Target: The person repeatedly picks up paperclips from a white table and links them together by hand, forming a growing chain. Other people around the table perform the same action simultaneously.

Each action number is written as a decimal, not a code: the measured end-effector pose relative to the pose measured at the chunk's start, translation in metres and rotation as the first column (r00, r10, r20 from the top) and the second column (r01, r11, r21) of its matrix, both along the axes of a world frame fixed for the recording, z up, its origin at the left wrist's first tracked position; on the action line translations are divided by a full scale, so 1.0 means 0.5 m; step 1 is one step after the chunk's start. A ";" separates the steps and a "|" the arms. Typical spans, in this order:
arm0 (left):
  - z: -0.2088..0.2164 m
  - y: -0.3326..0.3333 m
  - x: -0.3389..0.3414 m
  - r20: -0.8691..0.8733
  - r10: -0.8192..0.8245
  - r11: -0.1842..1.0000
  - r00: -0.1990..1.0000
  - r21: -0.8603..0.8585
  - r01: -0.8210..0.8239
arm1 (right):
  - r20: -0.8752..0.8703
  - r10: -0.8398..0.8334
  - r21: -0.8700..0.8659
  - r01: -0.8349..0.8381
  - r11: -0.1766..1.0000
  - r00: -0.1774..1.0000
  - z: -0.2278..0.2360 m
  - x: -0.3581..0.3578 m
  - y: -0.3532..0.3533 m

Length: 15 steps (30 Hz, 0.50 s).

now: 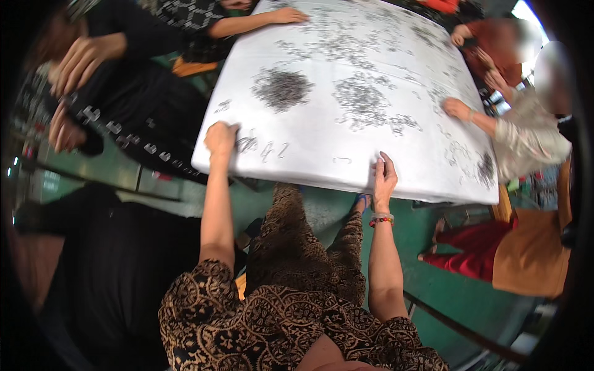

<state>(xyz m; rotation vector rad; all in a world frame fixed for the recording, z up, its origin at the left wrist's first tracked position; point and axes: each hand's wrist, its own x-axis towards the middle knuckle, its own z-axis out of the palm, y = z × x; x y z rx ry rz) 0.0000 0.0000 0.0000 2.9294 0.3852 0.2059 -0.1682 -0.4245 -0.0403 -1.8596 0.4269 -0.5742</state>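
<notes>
Small dark, thin curved pieces lie in heaps on a white-covered table (pixel 297 145). Over its near left corner is my left hand (pixel 221 140), fingers curled in and blurred, beside a small cluster of pieces (pixel 247 143); whatever it may hold is hidden. My right hand (pixel 385 175), with a beaded bracelet (pixel 382 219) at the wrist, rests at the near edge with its fingers stretched out. One bent, open-sided piece (pixel 342 160) lies between my hands. Farther in are a dense dark pile (pixel 282 89) and a looser one (pixel 361 100).
Other people's hands are at the table: one hand (pixel 288 15) at the far left, another (pixel 458 109) on the right side. A person in dark clothes (pixel 142 105) stands close on my left. A brown chair back (pixel 532 250) is at the right.
</notes>
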 end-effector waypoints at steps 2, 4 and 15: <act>0.000 -0.018 -0.019 0.022 -0.024 0.997 0.999 -0.068 0.026 | 0.081 0.000 0.420 -0.034 0.907 0.997 0.051 -0.011 -0.002; -0.002 -0.028 -0.031 0.115 -0.069 0.993 0.991 -0.085 0.079 | 0.043 -0.024 0.327 0.008 0.945 0.999 0.090 0.003 -0.012; 0.088 -0.144 -0.090 0.406 -0.207 0.803 0.890 -0.449 0.392 | -0.151 0.201 -0.524 -0.251 0.814 0.968 0.095 0.257 -0.089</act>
